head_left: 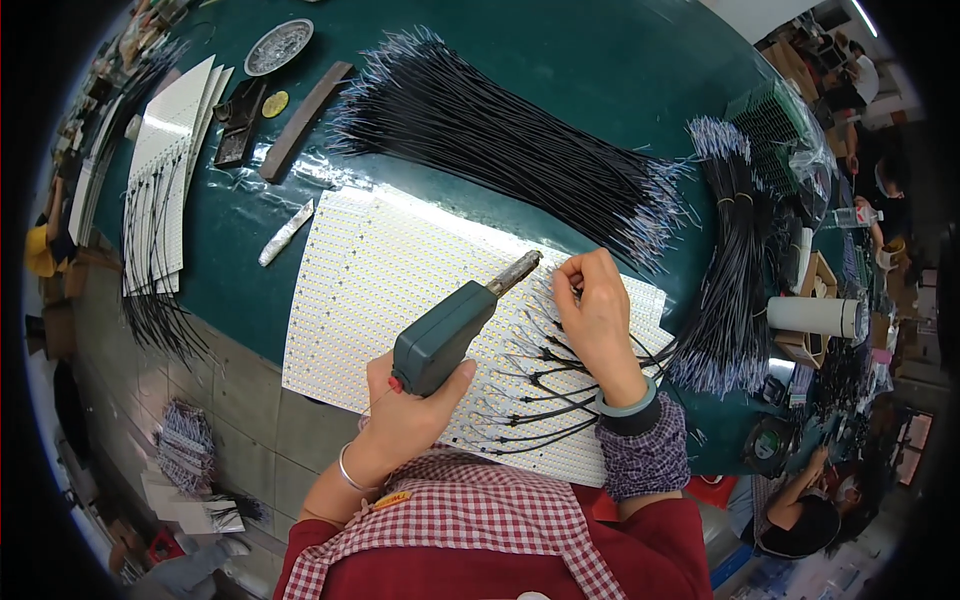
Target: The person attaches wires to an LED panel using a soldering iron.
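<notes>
My left hand (412, 418) is wrapped round the grip of a dark green soldering gun (440, 338), whose metal tip points up and to the right over a white LED panel (385, 262) dotted with rows of small yellow squares. Just right of that tip, my right hand (597, 312) is closed in a pinch; whatever lies between its fingertips is too small and hidden to name. Below it, several short black cables (545, 408) with pale split ends lie across the panel's right part and run under my right wrist. More panels show beneath the top one.
A wide bundle of black cables (500, 135) lies beyond the panel, and a tied bundle (735, 250) sits to the right near a white cylinder (815, 317). Leftward are a metal dish (279, 47), a dark bar (305, 122) and wired panels (165, 150) overhanging the table edge. Other people work at far right.
</notes>
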The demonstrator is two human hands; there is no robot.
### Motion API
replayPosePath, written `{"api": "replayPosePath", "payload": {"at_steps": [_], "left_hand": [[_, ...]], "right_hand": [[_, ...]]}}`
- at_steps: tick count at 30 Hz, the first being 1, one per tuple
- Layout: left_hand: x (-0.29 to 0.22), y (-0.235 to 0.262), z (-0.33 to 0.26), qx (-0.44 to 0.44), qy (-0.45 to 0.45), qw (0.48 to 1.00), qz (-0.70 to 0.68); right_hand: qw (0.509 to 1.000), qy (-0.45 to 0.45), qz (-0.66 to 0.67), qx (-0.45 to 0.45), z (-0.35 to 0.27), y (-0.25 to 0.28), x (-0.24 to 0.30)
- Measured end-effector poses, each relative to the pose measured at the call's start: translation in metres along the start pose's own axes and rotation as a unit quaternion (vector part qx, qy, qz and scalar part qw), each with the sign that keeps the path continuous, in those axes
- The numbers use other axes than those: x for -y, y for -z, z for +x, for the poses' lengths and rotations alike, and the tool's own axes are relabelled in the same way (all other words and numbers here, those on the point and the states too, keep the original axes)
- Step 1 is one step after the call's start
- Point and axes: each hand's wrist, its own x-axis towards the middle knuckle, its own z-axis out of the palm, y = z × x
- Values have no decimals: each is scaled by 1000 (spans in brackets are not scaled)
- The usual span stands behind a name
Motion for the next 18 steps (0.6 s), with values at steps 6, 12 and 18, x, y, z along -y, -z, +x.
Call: {"api": "replayPosePath", "payload": {"at_steps": [6,12,18], "left_hand": [[0,0,1,12,-12,1000,9],[0,-2,2,12,-22,999,19],[1,-1,1,13,-31,998,53]], "right_hand": [[999,17,-25,-16,0,-3,-1],[1000,7,-20,-21,0,-3,0],[1000,5,-18,-25,-1,-3,0]]}}
